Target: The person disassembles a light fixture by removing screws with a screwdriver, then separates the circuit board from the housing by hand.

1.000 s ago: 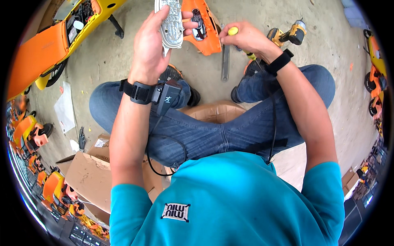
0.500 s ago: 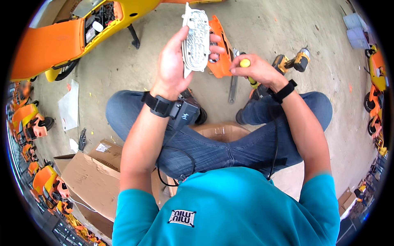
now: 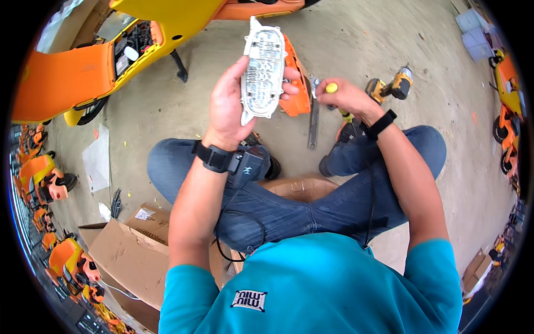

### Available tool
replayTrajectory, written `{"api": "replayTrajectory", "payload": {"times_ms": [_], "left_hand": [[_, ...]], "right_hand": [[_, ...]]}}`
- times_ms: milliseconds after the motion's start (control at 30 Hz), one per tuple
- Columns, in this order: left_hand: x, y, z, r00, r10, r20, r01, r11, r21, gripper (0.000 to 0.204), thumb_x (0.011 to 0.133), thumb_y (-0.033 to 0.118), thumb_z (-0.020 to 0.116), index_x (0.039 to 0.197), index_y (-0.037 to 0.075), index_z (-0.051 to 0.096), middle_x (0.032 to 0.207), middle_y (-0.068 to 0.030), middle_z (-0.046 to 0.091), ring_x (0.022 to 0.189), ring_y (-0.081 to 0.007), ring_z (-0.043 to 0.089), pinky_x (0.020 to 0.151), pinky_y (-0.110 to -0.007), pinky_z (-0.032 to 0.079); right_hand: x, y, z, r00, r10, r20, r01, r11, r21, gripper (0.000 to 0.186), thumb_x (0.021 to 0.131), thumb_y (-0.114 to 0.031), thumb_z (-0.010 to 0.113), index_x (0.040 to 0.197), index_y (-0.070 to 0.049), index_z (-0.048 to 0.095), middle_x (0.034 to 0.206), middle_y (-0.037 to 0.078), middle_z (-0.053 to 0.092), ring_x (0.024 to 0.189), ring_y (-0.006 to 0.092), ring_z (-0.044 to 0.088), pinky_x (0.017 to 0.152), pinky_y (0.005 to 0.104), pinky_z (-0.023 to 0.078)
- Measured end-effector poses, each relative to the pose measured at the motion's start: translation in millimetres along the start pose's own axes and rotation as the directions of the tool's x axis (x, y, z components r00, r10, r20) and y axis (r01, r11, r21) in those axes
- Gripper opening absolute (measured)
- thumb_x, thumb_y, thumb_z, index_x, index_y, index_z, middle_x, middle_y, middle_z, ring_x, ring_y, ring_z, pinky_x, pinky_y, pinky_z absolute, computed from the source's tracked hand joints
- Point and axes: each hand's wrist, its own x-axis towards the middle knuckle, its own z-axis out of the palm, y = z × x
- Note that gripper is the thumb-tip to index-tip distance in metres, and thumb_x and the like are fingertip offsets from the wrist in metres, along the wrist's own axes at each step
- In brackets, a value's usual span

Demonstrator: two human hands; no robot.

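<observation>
My left hand (image 3: 227,97) is wrapped around a white oval lamp unit (image 3: 262,72) with a clear, patterned lens, held upright lengthwise over an orange plastic part (image 3: 296,103) on the floor. Its fingertips show along the lamp's right edge. My right hand (image 3: 350,97), to the right of that part, is closed on a yellow-handled screwdriver (image 3: 331,88), shaft pointing down. A long metal wrench (image 3: 313,131) lies on the floor below the right fingertips. A yellow and black cordless drill (image 3: 401,83) rests beyond the right hand.
A yellow and orange scooter (image 3: 69,75) on a stand fills the upper left. More scooters line the left (image 3: 58,256) and right (image 3: 503,111) sides. Cardboard boxes (image 3: 125,256) sit beside my left hip. A translucent sheet (image 3: 95,158) lies on the floor, and pale bins (image 3: 473,39) stand at upper right.
The camera view has shifted, with the scene lower in the picture. My left hand has brought the lamp rightward across the orange part and turned its lens more toward the camera.
</observation>
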Motion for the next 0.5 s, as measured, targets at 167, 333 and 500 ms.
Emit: {"api": "replayTrajectory", "payload": {"times_ms": [167,333,500], "left_hand": [[-2,1,-2,1.000,0.000,0.019,-0.001,1.000,0.023,0.054,0.103,0.033,0.022,0.133,-0.006,0.044,0.117,-0.0270,0.061,0.094,-0.0344,0.066,0.084,-0.040,0.054],[0,-1,-1,1.000,-0.002,-0.017,0.003,0.998,0.056,0.054,0.103,0.033,0.021,0.132,-0.006,0.045,0.116,-0.0270,0.061,0.094,-0.0339,0.066,0.083,-0.039,0.053],[0,-3,-1,0.998,-0.024,-0.064,0.029,0.996,0.079,0.053,0.103,0.032,0.022,0.132,-0.006,0.045,0.116,-0.0269,0.062,0.094,-0.0334,0.067,0.082,-0.039,0.053]], "right_hand": [[13,19,-36,0.957,0.116,-0.265,-0.074,0.984,0.163,0.015,0.081,-0.019,0.067,0.079,-0.004,0.065,0.072,0.001,0.063,0.065,0.0089,0.052,0.057,0.0252,0.042],[34,69,-56,0.866,0.296,-0.403,-0.251,0.955,0.160,0.017,0.077,-0.017,0.069,0.073,-0.002,0.064,0.068,0.004,0.061,0.056,0.0121,0.052,0.050,0.0273,0.041],[59,153,-38,0.780,0.449,-0.435,-0.438,0.889,0.133,0.017,0.070,-0.014,0.071,0.068,0.002,0.066,0.064,0.009,0.065,0.052,0.0169,0.058,0.049,0.0307,0.044]]}}
